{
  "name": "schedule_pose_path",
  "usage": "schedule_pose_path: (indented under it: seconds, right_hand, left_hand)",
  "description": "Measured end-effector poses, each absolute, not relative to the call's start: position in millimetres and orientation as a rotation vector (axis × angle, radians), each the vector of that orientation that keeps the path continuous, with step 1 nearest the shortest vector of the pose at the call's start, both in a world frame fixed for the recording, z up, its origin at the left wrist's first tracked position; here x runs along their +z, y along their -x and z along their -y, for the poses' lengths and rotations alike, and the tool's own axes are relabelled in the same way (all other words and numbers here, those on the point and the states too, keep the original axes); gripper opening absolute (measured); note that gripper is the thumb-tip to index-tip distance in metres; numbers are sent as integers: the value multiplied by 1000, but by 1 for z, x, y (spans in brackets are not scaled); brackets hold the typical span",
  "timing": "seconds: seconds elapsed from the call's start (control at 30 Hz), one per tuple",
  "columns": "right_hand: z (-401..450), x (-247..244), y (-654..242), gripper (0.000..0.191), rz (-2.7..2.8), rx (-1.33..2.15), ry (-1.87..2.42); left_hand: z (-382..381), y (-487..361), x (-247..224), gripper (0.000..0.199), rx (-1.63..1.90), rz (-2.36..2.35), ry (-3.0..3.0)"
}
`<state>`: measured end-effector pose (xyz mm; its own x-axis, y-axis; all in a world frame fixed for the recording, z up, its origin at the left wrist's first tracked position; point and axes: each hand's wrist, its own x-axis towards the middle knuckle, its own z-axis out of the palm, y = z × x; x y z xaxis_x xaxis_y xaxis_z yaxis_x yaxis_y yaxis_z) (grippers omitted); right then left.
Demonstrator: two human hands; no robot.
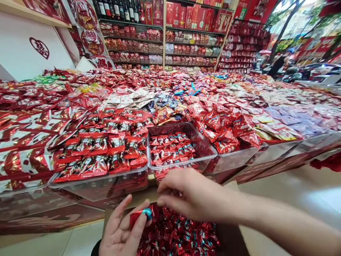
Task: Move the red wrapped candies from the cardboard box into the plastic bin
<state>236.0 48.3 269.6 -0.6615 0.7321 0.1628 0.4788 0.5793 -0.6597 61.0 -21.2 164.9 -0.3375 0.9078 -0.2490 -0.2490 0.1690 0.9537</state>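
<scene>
Between the thumb and fingers of my left hand is a wrapped candy with a red and teal wrapper. My right hand hovers between the clear bin and the cardboard box, its fingers curled and slightly blurred; whatever they may hold is hidden. Below both hands, many loose red and teal wrapped candies fill an open cardboard box. Just beyond, a clear plastic bin holds similar candies in rows, well below its rim.
On the left stands a clear bin heaped with red and black packets. Red pyramid-shaped packets overflow a bin on the right. Sweets spread across the wide display behind, up to stocked shelves. A person is outside at far right.
</scene>
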Motion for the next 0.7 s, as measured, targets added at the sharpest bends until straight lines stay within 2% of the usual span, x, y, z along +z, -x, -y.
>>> schedule_pose_path:
  seconds: [0.1,0.27,0.5,0.7]
  right_hand:
    - [-25,242,-234,21,2155,974,1112]
    - [-21,210,-235,19,1850,1156,1050]
    - [-16,199,-245,24,1646,1239,992]
    - [-10,196,-248,23,1666,1153,933]
  left_hand:
    - [19,-77,180,71,1427,-1311,-626]
    - [19,-94,182,59,1408,-1294,-657]
    - [17,-96,180,50,1343,-1225,-673]
    - [16,-88,160,26,1293,-1278,-678]
